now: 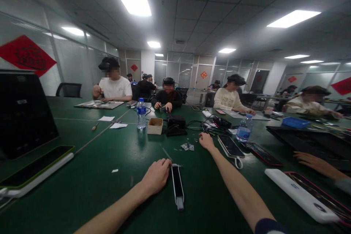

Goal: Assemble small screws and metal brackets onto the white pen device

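Note:
My left hand (157,175) rests on the green table with its fingers curled against the upper end of a slim white-framed device (177,184). The device has a dark face and a grey tip towards me. A thin strip (166,153) lies just beyond those fingertips. Farther forward, my right hand (207,141) reaches out with its fingers drawn together at the tabletop; whatever they pinch is too small to make out. Left of it lie several small metal pieces (188,147). To its right is a phone (231,146) with a white strap.
Ahead are an open cardboard box (155,126), a black boxy item (175,124), tangled cables and a water bottle (141,114). Another bottle (244,128) stands at right, near a white power bank (301,194). A co-worker's hand (319,164) extends from the right edge. A laptop (26,113) is at left.

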Action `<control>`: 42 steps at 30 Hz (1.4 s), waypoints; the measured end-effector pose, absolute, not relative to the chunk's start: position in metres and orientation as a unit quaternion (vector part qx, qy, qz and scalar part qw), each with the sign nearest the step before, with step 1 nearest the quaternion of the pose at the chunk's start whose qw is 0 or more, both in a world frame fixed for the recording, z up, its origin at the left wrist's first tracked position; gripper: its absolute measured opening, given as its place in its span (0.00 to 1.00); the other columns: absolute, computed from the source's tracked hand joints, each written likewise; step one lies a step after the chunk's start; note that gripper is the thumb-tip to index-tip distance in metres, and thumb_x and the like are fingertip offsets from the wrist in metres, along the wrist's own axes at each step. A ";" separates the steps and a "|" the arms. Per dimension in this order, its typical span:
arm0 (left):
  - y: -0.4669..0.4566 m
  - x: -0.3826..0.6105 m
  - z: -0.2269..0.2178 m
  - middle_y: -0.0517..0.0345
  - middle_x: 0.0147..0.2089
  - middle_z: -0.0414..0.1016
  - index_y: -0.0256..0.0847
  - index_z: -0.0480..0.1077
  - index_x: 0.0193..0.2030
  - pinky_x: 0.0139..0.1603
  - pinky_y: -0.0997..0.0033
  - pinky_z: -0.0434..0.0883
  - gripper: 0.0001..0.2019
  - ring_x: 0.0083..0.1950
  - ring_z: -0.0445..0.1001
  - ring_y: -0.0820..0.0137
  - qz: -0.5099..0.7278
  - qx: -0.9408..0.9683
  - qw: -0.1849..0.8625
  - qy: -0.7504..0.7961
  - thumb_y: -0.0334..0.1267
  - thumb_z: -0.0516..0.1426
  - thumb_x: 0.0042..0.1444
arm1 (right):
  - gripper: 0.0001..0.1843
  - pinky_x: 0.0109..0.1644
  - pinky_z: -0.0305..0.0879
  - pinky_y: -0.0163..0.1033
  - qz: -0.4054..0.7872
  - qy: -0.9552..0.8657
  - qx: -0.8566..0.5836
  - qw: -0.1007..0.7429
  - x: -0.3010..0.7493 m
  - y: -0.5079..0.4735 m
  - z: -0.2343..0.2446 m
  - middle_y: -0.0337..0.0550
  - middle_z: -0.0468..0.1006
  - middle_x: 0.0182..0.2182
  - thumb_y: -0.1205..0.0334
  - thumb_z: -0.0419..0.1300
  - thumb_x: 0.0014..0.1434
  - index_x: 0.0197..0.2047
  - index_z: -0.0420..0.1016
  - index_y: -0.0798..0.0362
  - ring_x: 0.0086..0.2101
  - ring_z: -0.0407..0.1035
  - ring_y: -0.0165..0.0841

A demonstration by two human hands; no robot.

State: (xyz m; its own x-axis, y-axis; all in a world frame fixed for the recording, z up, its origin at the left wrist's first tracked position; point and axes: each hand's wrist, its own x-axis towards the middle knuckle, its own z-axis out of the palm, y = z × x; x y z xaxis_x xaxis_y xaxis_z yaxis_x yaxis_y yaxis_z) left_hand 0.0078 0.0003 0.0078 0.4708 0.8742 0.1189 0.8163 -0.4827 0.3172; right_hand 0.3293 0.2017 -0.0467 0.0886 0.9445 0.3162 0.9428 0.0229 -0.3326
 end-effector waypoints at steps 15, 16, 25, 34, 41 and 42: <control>-0.001 0.007 0.008 0.53 0.49 0.70 0.43 0.64 0.50 0.48 0.65 0.66 0.13 0.47 0.69 0.65 0.141 0.854 0.111 0.489 0.35 0.43 0.64 | 0.15 0.50 0.63 0.36 0.060 -0.710 -0.630 0.309 0.318 0.220 -0.046 0.42 0.78 0.42 0.67 0.53 0.58 0.48 0.73 0.52 0.43 0.72 0.33; -0.001 0.007 0.007 0.53 0.49 0.70 0.43 0.64 0.50 0.48 0.65 0.66 0.13 0.47 0.69 0.65 0.142 0.854 0.110 0.488 0.35 0.43 0.63 | 0.16 0.50 0.63 0.35 0.061 -0.710 -0.631 0.307 0.316 0.221 -0.046 0.42 0.78 0.42 0.67 0.53 0.58 0.48 0.73 0.52 0.44 0.72 0.33; -0.001 0.007 0.009 0.52 0.49 0.69 0.43 0.63 0.51 0.48 0.66 0.66 0.14 0.47 0.69 0.65 0.136 0.858 0.111 0.483 0.36 0.42 0.64 | 0.24 0.61 0.52 0.42 0.085 -0.718 -0.654 0.221 0.303 0.227 -0.043 0.53 0.66 0.59 0.57 0.44 0.66 0.60 0.64 0.58 0.58 0.60 0.39; 0.003 0.008 0.005 0.52 0.49 0.69 0.42 0.63 0.50 0.48 0.65 0.66 0.13 0.48 0.69 0.65 0.128 0.866 0.086 0.475 0.36 0.42 0.64 | 0.34 0.65 0.42 0.45 0.136 -0.746 -0.636 0.143 0.281 0.202 -0.041 0.49 0.53 0.66 0.43 0.36 0.66 0.65 0.58 0.55 0.64 0.47 0.40; 0.004 0.008 0.001 0.52 0.48 0.70 0.42 0.63 0.49 0.49 0.64 0.66 0.13 0.48 0.70 0.64 0.137 0.868 0.068 0.472 0.34 0.43 0.63 | 0.33 0.64 0.46 0.46 0.122 -0.787 -0.591 0.133 0.268 0.162 -0.032 0.47 0.55 0.65 0.42 0.35 0.66 0.65 0.57 0.52 0.63 0.48 0.40; 0.004 0.008 0.001 0.52 0.48 0.70 0.42 0.63 0.49 0.49 0.64 0.66 0.12 0.48 0.70 0.64 0.141 0.869 0.069 0.470 0.33 0.43 0.63 | 0.33 0.64 0.46 0.46 0.123 -0.786 -0.591 0.133 0.266 0.156 -0.030 0.48 0.55 0.65 0.43 0.36 0.66 0.65 0.57 0.53 0.63 0.49 0.40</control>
State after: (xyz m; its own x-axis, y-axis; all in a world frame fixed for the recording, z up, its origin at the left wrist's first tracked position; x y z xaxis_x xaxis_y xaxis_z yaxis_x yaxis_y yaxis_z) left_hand 0.0081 0.0040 0.0009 0.5187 0.8357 0.1805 0.7970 -0.5491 0.2515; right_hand 0.2662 0.1560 -0.0304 -0.2648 0.9621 0.0648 0.8967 0.2704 -0.3504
